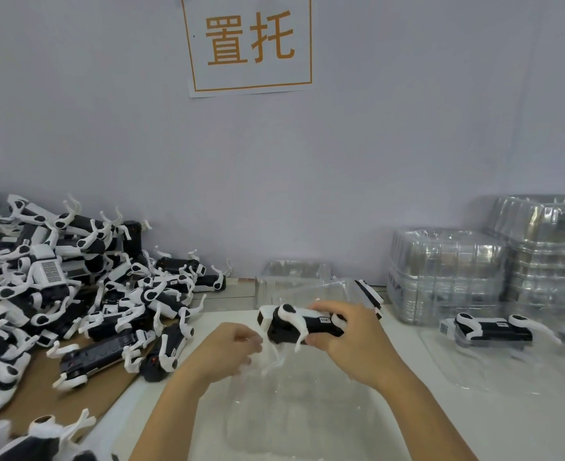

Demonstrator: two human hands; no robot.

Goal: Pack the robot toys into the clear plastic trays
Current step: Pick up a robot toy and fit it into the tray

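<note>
The right hand [347, 331] clamps its grip round the robot toy [302, 324] above the clear tray [294, 407] on the tabletop; the left hand [232, 349] curls by its legs, hold unclear. Best fold legs flat before seating

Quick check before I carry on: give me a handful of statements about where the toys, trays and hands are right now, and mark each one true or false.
1. The right hand grips a black-and-white robot toy above the table. True.
2. The loose pile of robot toys lies to the right of the hands. False: it lies to the left, partly on brown cardboard.
3. Stacks of clear plastic trays stand on the right by the wall. True.
4. The left hand also grips the toy's body. False: it sits beside the toy, fingers curled near a white leg; blur hides any contact.
5. One toy already lies in a clear tray on the right. True.
</note>
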